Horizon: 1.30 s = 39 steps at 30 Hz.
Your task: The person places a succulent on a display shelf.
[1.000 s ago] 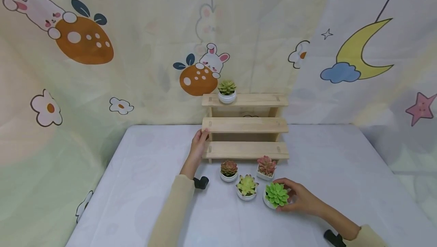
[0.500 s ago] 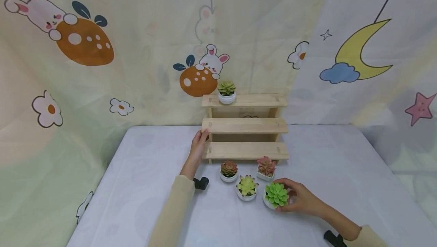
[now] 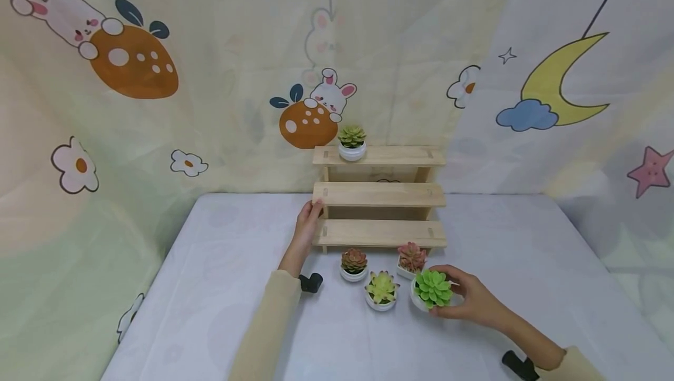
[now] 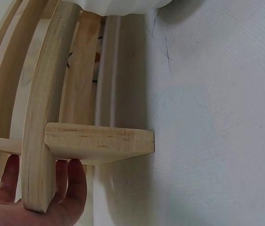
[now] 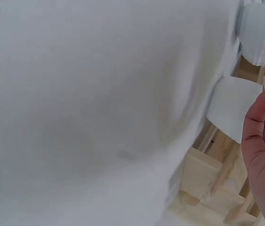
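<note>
Printed fabric backdrop (image 3: 226, 59) sat behind our tabletop (image 3: 526, 287), which had a white cover; rabbits, flowers and a moon showed on the fabric. We had a three-tier wooden shelf (image 3: 381, 195) at the back, against the backdrop. Left hand (image 3: 304, 229) gripped the shelf's left end, fingers curled round the side frame, confirmed in the left wrist view. Right hand (image 3: 471, 299) had the bright green succulent (image 3: 433, 288), fingers and thumb clamped on its round white pot, in front of the shelf's right end. We couldn't tell whether its base touched the tabletop. Pink succulent (image 3: 412, 257) in a square pot was just behind it; yellow-green succulent (image 3: 381, 287) was to its left, reddish-brown succulent (image 3: 354, 261) farther left. We saw one more green succulent (image 3: 351, 136) on the top tier, left of center.
</note>
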Each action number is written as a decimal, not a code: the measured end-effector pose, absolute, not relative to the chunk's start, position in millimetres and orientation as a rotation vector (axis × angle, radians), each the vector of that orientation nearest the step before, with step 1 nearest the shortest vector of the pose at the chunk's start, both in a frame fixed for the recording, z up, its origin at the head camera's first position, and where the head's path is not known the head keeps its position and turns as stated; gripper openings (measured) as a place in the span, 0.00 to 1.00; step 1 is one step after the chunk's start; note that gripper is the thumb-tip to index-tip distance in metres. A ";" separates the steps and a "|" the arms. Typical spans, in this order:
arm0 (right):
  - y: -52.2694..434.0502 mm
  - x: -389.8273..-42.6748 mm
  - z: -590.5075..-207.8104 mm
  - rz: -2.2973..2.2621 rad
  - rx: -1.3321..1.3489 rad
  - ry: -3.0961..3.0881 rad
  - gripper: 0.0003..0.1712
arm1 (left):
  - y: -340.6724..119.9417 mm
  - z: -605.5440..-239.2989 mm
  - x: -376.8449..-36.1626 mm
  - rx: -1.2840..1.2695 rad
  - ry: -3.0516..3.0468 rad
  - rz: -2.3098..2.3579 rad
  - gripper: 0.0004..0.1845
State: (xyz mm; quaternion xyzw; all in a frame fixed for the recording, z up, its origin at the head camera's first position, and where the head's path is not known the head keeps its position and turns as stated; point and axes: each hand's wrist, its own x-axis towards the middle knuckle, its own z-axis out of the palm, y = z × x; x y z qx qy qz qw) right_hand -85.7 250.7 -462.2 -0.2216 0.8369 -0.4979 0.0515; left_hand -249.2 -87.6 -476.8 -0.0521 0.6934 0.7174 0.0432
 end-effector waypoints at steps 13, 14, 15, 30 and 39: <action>252.1 -99.2 -441.5 -1.591 -0.777 2.646 0.36 | -88.3 -478.8 -249.6 -0.143 2.125 2.199 0.29; 252.2 -100.8 -440.0 -1.596 -0.779 2.647 0.36 | -88.5 -479.0 -249.6 -0.141 2.124 2.199 0.29; 252.2 -102.4 -438.3 -1.599 -0.779 2.650 0.36 | -88.6 -479.3 -249.8 -0.142 2.120 2.200 0.29; 246.3 -141.3 -399.4 -1.730 -0.851 2.706 0.35 | -88.1 -480.2 -248.9 -0.124 2.127 2.220 0.29; 240.5 -165.9 -375.6 -1.838 -0.838 2.740 0.36 | -87.3 -479.0 -247.6 -0.102 2.106 2.251 0.28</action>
